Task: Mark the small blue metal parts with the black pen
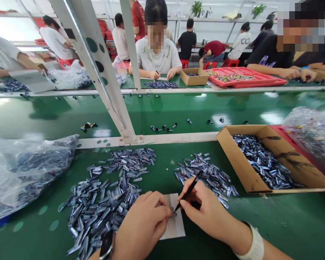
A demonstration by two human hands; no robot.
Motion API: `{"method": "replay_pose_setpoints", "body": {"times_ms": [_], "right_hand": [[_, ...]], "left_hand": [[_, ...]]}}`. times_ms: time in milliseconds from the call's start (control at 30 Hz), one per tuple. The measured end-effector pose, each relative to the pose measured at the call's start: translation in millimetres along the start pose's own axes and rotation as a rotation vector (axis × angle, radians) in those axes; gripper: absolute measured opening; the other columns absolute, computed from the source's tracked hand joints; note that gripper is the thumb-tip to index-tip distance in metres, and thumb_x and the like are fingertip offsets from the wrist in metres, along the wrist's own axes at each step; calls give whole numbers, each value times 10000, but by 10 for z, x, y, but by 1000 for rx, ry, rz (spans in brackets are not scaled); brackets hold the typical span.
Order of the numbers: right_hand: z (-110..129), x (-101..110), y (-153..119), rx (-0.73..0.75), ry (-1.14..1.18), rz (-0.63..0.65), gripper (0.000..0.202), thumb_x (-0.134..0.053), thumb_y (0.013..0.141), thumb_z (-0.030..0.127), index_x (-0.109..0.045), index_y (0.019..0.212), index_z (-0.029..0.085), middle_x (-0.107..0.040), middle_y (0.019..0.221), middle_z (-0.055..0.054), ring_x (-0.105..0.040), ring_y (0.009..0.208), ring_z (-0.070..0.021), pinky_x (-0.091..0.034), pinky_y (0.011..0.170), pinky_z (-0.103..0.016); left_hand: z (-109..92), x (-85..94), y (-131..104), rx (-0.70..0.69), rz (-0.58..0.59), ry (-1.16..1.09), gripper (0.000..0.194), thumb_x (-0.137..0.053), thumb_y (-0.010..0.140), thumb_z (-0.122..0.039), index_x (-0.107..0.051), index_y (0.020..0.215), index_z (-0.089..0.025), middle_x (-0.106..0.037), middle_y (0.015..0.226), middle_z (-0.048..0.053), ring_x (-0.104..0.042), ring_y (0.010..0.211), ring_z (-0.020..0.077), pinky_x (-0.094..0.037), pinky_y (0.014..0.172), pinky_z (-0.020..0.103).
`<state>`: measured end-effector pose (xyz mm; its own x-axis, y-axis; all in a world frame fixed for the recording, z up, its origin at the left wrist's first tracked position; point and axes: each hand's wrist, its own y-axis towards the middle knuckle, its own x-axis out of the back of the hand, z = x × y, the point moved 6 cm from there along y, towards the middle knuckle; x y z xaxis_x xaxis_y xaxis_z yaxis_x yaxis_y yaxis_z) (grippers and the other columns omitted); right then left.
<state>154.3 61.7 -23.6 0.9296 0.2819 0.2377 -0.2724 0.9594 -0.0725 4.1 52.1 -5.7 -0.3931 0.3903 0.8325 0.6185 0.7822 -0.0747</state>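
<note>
Over a pale card (178,231) on the green table, my left hand (143,224) is closed, thumb and fingertips pinching a small glossy piece (175,214). Most of that piece is hidden by the fingers. My right hand (207,206) grips a slim black pen (189,189), its tip down at the piece. A large heap of narrow, shiny blue-grey pieces (105,206) spreads to the left of my left hand. Beyond my right hand lies a smaller heap of similar pieces (206,175).
At right stands a cardboard box (234,162) of such pieces beside a clear plastic bag (311,133). Another filled bag (29,173) lies at left. A white metal post (97,68) rises ahead, before a green belt (162,108) with scattered pieces. Several people work beyond.
</note>
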Motion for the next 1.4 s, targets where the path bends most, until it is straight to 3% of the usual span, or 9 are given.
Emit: {"method": "replay_pose_setpoints", "body": {"times_ms": [200, 533, 600, 700, 800, 900, 1133, 1300, 1400], "right_hand": [[35, 13, -4, 30, 35, 12, 183, -550, 828, 91, -506, 921, 243, -634, 830, 5, -665, 755, -169, -542, 665, -291], [53, 7, -17, 87, -117, -23, 171, -542, 818, 90, -526, 883, 247, -582, 727, 23, -615, 661, -164, -509, 582, -274], [37, 37, -10, 125, -119, -84, 162, -561, 810, 98, -538, 874, 245, -594, 759, 10, -623, 678, -169, -527, 604, -282], [15, 213, 0, 175, -65, -295, 103, -595, 834, 175, -541, 889, 243, -618, 846, -25, -657, 747, -196, -569, 672, -323], [-6, 425, -9, 173, -49, -488, 133, -636, 847, 257, -526, 921, 245, -631, 874, -44, -672, 761, -211, -582, 678, -343], [-2, 528, -15, 156, -38, -539, 185, -657, 852, 302, -508, 949, 252, -645, 879, -51, -676, 758, -213, -585, 662, -341], [28, 372, -17, 128, 33, -423, 196, -670, 834, 333, -517, 923, 247, -667, 851, -47, -684, 741, -207, -597, 658, -352], [-70, 103, 17, -19, 181, -130, 229, -617, 850, 222, -473, 1027, 245, -669, 890, -28, -693, 815, -192, -599, 754, -356], [-81, 53, 24, -29, 162, -81, 257, -605, 843, 188, -465, 1053, 240, -660, 900, -21, -685, 820, -188, -587, 760, -351]], "left_hand": [[-23, 5, 20, 46, 65, 100, 246, -537, 835, -35, -663, 869, -243, -640, 962, -1, -582, 892, 198, -480, 792, 333], [-87, -30, -19, -36, -12, 89, 263, -538, 779, -13, -649, 854, -240, -642, 991, -1, -592, 910, 186, -499, 799, 303], [-35, 25, -10, -40, -80, 93, 285, -525, 792, -29, -665, 912, -248, -643, 980, 6, -600, 902, 184, -505, 797, 305], [179, 237, 1, 41, -258, 205, 299, -462, 883, -99, -690, 1029, -228, -658, 953, 36, -618, 879, 202, -513, 806, 358], [443, 482, -33, 217, -395, 373, 283, -460, 925, -183, -737, 962, -226, -677, 963, 61, -624, 873, 243, -497, 784, 417], [571, 612, -79, 301, -435, 471, 252, -517, 906, -217, -764, 900, -269, -691, 1002, 53, -621, 916, 268, -470, 773, 419], [504, 586, -71, 270, -416, 434, 237, -517, 895, -219, -732, 806, -261, -690, 925, 27, -607, 881, 233, -433, 777, 389], [186, 264, 12, 53, -199, 234, 179, -560, 880, -191, -715, 824, -261, -679, 865, 0, -603, 838, 194, -433, 742, 345], [48, 75, 9, 1, -101, 140, 164, -606, 856, -139, -713, 828, -260, -673, 816, -13, -600, 799, 177, -445, 725, 317]]}}
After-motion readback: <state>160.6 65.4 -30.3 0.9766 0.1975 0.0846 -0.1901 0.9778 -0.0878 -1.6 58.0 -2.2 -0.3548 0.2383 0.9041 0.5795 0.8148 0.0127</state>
